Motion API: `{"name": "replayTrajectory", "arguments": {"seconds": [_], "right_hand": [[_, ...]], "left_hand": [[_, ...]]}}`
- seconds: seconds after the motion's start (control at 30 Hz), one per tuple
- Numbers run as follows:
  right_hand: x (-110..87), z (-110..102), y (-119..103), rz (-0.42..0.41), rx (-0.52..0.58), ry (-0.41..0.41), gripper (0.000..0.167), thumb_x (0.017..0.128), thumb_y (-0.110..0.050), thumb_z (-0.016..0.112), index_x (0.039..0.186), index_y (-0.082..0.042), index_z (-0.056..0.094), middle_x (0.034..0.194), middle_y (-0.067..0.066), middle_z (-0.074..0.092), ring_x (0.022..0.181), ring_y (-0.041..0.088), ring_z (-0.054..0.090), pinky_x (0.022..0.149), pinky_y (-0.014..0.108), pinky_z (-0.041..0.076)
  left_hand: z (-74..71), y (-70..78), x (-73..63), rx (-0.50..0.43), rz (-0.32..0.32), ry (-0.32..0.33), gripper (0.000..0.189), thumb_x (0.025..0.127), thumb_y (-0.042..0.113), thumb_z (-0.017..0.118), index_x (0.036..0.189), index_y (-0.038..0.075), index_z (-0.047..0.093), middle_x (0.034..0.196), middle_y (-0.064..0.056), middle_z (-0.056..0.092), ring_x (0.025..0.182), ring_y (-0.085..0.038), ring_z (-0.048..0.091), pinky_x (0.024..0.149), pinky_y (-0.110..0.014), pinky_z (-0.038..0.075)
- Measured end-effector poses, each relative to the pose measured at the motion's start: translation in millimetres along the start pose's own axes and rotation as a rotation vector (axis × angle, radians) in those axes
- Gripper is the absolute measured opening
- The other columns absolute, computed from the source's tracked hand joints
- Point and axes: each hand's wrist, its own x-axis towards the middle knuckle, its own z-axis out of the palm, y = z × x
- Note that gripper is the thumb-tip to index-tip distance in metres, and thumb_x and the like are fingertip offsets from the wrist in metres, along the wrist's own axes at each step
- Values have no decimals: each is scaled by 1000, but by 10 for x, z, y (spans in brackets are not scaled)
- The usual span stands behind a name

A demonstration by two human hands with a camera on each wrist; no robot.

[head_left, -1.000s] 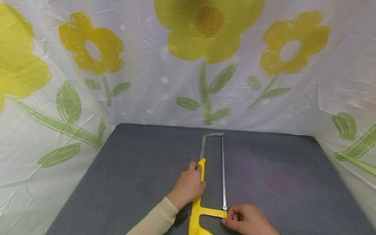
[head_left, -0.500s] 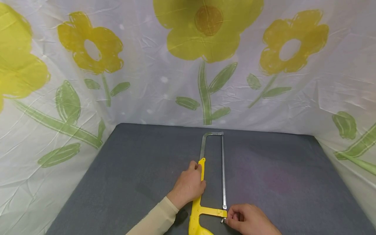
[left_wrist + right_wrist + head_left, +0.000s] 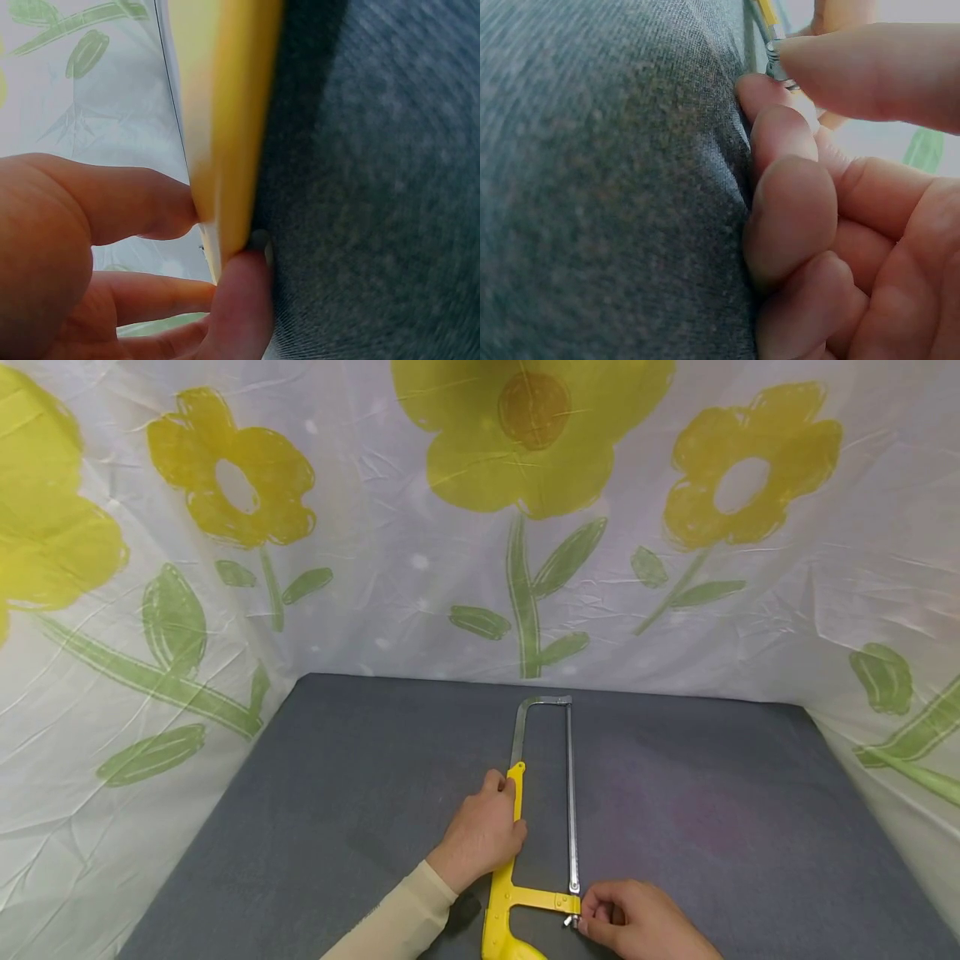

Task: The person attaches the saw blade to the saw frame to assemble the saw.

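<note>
A hacksaw [image 3: 517, 900] with a yellow handle and a silver front bow lies on the grey tabletop, its blade [image 3: 572, 793] side to the right. My left hand [image 3: 480, 831] grips the yellow upper frame, thumb on one side and fingers on the other, as the left wrist view shows of the yellow bar [image 3: 232, 112]. At the near end of the blade, below the yellow cross arm, sits a small metal wing nut [image 3: 572, 922]. My right hand [image 3: 637, 920] pinches this wing nut [image 3: 774, 64] between thumb and index finger, the other fingers curled against the cloth.
The grey cloth-covered table [image 3: 360, 760] stretches out on both sides of the saw. A white curtain [image 3: 360, 610] printed with yellow flowers hangs behind it and along both sides. A dark patch [image 3: 462, 914] shows beside the left wrist.
The wing nut, hidden by my right fingers at first, now shows below the cross arm and has turned. My right fingertips have shifted slightly right; the left hand and the saw stay put.
</note>
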Motion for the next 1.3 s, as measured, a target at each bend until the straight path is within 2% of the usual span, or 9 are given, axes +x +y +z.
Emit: {"name": "replayTrajectory", "arguments": {"seconds": [0.6, 1.3], "right_hand": [[-2, -11, -18, 15, -17, 5, 11, 96, -25, 79, 87, -23, 74, 70, -10, 58, 60, 2, 50, 55, 24, 38], [-9, -12, -16, 60, 77, -18, 15, 93, -26, 83, 84, -17, 75, 69, -7, 59, 60, 5, 51, 55, 23, 40]], "left_hand": [[12, -3, 8, 4, -1, 3, 59, 99, 20, 77, 149, -6, 58, 134, -16, 55, 53, -12, 51, 50, -19, 47], [8, 7, -3, 11, -5, 3, 61, 99, 20, 78, 151, -6, 57, 135, -16, 55, 56, -12, 51, 52, -19, 48]]}}
